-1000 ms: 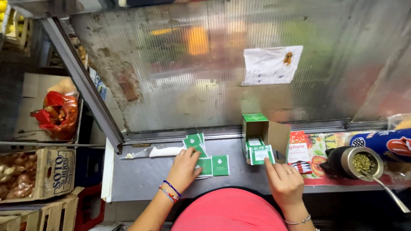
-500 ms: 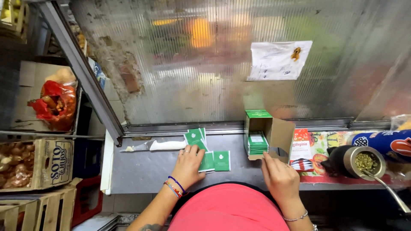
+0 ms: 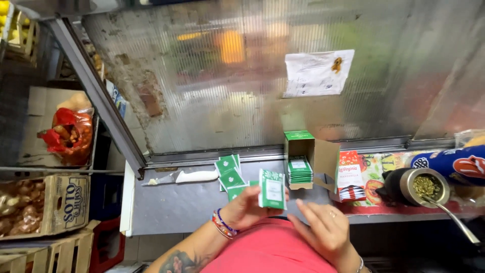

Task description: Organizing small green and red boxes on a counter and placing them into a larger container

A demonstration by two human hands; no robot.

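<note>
Small green-and-white paper sachet (image 3: 272, 189): upright, long axis vertical, printed face toward the camera, above the near counter edge. Left hand (image 3: 247, 207): fingers closed on the sachet's lower left edge, thumb in front. Right hand (image 3: 323, 230): fingers spread, holding nothing, just right of and below the sachet. Grey metal counter (image 3: 172, 207) against a ribbed translucent window; open cardboard box of stacked green sachets (image 3: 303, 167) behind; loose green sachets (image 3: 230, 174) nearby.

Your small flat paper sachet (image 3: 272, 190): green w/ white label; right of it, open cardboard box (image 3: 309, 157): brown, green flap, green stack.
</note>
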